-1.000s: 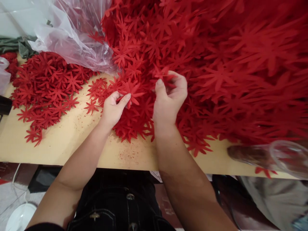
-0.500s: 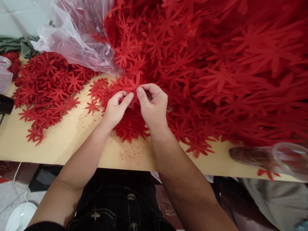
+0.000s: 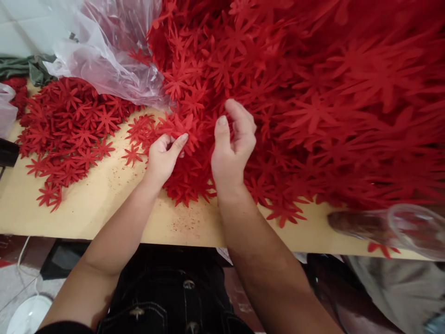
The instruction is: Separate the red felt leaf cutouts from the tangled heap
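Between thumb and fingers, my left hand (image 3: 164, 155) pinches a red flower cutout (image 3: 186, 126) with long narrow petals. To the right of it, my right hand (image 3: 233, 144) is raised with thumb and fingers apart, and nothing shows between them. It hovers in front of a huge heap of the same red flower cutouts (image 3: 299, 111), which fills the right and back of the table. Below the left hand's flower lie more red cutouts (image 3: 187, 181), partly hidden by my hands.
A smaller pile of red flowers (image 3: 76, 125) spreads over the left of the yellowish table (image 3: 114, 204). Behind it is a crumpled clear plastic bag (image 3: 107, 60). A clear plastic container (image 3: 417, 227) lies on its side near the front right edge. Dark green cloth (image 3: 28, 67) rests at the back left.
My right hand has let go of the flower and moved right and slightly up, its fingers opening. The left hand keeps the flower and has shifted slightly left.
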A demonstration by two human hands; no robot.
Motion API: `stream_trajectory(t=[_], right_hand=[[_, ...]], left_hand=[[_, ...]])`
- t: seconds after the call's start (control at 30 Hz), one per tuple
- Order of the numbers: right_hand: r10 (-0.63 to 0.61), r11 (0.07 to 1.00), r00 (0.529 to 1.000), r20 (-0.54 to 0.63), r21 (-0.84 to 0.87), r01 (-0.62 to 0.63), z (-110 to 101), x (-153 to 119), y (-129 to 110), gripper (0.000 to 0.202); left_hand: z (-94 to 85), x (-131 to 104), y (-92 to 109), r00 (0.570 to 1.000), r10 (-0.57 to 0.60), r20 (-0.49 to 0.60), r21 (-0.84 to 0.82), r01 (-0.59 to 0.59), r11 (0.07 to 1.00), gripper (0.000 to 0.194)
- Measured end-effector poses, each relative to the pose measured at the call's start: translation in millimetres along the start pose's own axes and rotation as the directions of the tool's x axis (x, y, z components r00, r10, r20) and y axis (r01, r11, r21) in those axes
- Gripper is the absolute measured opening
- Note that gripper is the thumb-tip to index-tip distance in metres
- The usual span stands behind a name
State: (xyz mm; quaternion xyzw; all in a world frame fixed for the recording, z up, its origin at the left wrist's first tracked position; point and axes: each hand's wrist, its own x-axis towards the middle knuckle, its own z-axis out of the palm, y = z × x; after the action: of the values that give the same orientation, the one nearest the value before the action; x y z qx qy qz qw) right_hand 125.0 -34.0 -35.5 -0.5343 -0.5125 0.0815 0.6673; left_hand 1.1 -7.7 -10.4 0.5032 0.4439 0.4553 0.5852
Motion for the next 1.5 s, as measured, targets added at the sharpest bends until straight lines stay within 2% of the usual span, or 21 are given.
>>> stream_trajectory(t=[0.1, 0.2, 0.27, 0.4, 0.5, 0.57, 0.67, 0.77, 0.83, 1.03, 1.23, 1.37, 1.5], right_hand=[[-0.001, 0.999, 0.998, 0.068, -0.049, 0.004, 7, -6, -17, 0.025], [0.063, 0.997, 0.978, 0.197, 0.038, -0.072, 16, -11, -22, 0.021], [0.100, 0.985, 0.968, 0.230, 0.116, -0.129, 19, -13, -20, 0.021], [0.133, 0.971, 0.978, 0.161, 0.177, -0.162, 18, -10, -6, 0.021], [0.167, 0.967, 0.985, 0.043, 0.189, -0.172, 12, -5, 10, 0.023], [0.174, 0.965, 0.985, 0.004, 0.198, -0.172, 9, -3, 17, 0.025], [0.188, 0.957, 0.980, 0.069, 0.210, -0.199, 9, -3, 14, 0.028], [0.210, 0.941, 0.960, 0.184, 0.228, -0.249, 13, -6, 1, 0.024], [0.212, 0.932, 0.952, 0.221, 0.248, -0.265, 15, -6, -6, 0.020], [0.214, 0.909, 0.948, 0.237, 0.306, -0.282, 15, -5, -6, 0.015], [0.264, 0.890, 0.924, 0.278, 0.298, -0.344, 13, -4, -2, 0.014], [0.292, 0.849, 0.911, 0.290, 0.360, -0.387, 13, -4, -2, 0.018], [0.297, 0.858, 0.914, 0.276, 0.343, -0.382, 14, -3, -2, 0.027]], left_hand=[[-0.9, 0, 0, 1.000, 0.012, 0.010, 0.014, -0.013, 1.000, 0.033], [-1.9, 1, -1, 0.998, 0.038, 0.047, -0.013, -0.037, 0.999, 0.033], [-2.3, 1, -2, 0.996, 0.055, 0.066, -0.022, -0.054, 0.998, 0.033], [-3.7, 1, -5, 0.986, 0.131, 0.100, -0.020, -0.130, 0.991, 0.035], [-6.4, 2, -7, 0.982, 0.181, 0.062, -0.016, -0.180, 0.984, 0.035], [-8.1, 4, -7, 0.985, 0.172, 0.027, -0.010, -0.172, 0.985, 0.033], [-8.8, 6, -8, 0.989, 0.147, 0.004, -0.024, -0.146, 0.989, 0.024], [-8.2, 7, -8, 0.988, 0.155, 0.027, -0.044, -0.153, 0.987, 0.012], [-7.9, 7, -8, 0.986, 0.161, 0.041, -0.040, -0.159, 0.986, 0.008], [-9.0, 6, -7, 0.990, 0.142, -0.001, 0.018, -0.142, 0.990, 0.017], [-10.6, 7, -8, 0.993, 0.122, -0.008, 0.068, -0.121, 0.990, 0.028], [-13.6, 12, -18, 0.966, 0.257, -0.038, 0.126, -0.250, 0.960, 0.014], [-19.9, 13, -23, 0.916, 0.393, -0.075, 0.235, -0.367, 0.900, 0.035]])
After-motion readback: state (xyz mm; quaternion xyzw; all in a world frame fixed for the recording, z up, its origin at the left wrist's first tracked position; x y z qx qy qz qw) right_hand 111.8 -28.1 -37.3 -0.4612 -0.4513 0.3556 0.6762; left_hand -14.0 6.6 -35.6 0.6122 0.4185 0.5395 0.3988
